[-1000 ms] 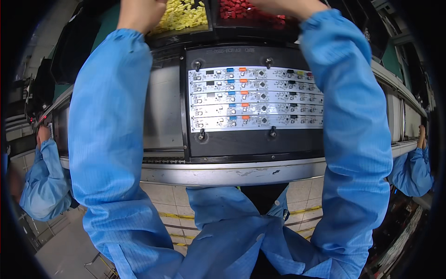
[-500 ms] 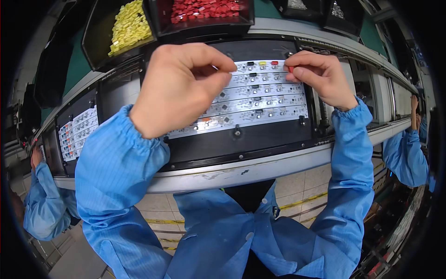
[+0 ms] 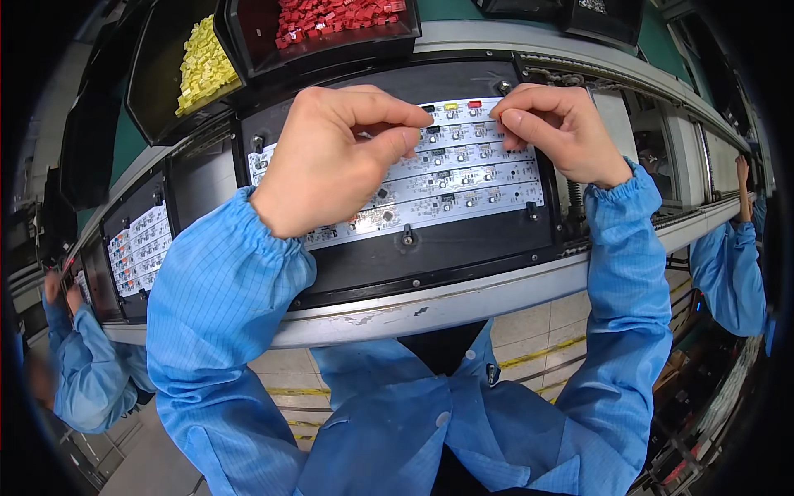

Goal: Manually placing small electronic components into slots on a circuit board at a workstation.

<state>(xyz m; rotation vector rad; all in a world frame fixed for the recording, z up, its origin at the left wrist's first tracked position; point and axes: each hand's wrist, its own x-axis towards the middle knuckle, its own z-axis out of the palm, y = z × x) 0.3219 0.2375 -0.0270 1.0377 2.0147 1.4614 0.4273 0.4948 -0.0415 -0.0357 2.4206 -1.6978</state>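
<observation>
White circuit board strips [image 3: 488, 175] lie side by side in a black tray [image 3: 463, 252] in front of me. Along the farthest strip sit a black connector [image 3: 428, 109], a yellow connector [image 3: 451, 107] and a red connector [image 3: 475, 105]. My left hand [image 3: 335, 153] is closed in a pinch, its fingertips beside the black connector; whatever it may hold is hidden. At the right end of the far strip my right hand [image 3: 562, 128] pinches with thumb and forefinger. The red connector seen in that pinch a moment ago is now covered by the fingers.
Black bins of yellow connectors [image 3: 205, 68] and red connectors [image 3: 335, 18] stand beyond the tray. A metal rail [image 3: 372, 321] runs along the near side. Another tray of strips [image 3: 139, 248] lies left. Co-workers' blue sleeves [image 3: 95, 376] show at both sides.
The whole view has shifted slightly, with bins and tray now further left. My right fingers have come closer to the seated red connector, hiding the piece they pinched. My left hand keeps its pinch.
</observation>
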